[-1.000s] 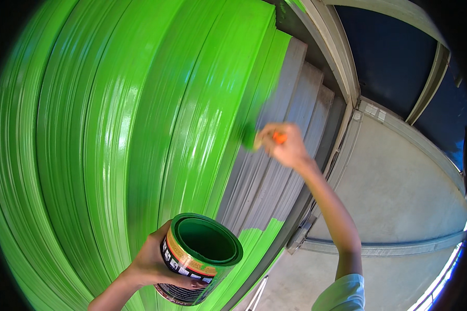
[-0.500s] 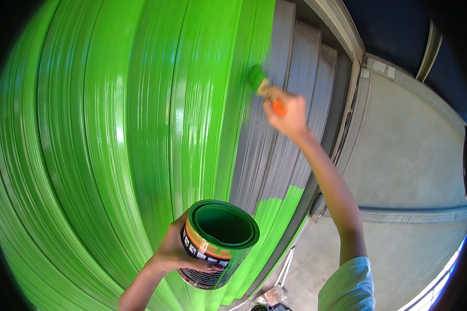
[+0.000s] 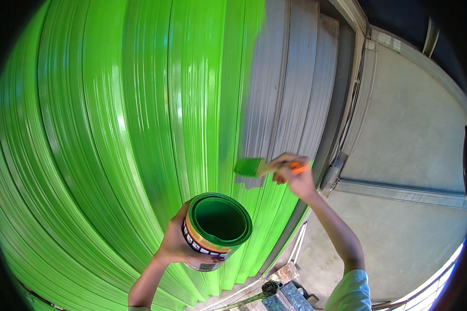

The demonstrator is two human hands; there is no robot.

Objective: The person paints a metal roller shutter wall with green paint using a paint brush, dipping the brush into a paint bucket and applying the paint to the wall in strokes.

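Note:
My left hand is wrapped round the side of an open paint can, whose rim and inside are coated green. In my right hand is a paintbrush with an orange part on its handle. Its green-loaded bristles are against or very near the ribbed metal shutter, above and right of the can; contact is hard to tell. Glossy green paint covers the left and lower shutter. A bare grey strip stands at the upper right.
A dark frame edges the shutter on the right, beside a grey plastered wall with a horizontal ledge. Low down lie a bluish box-like thing, a dark round object and thin white poles.
My right hand has brought the brush downward along the shutter, and green now covers more of the strip's lower part. The can stays in my left hand, shifted slightly up and left.

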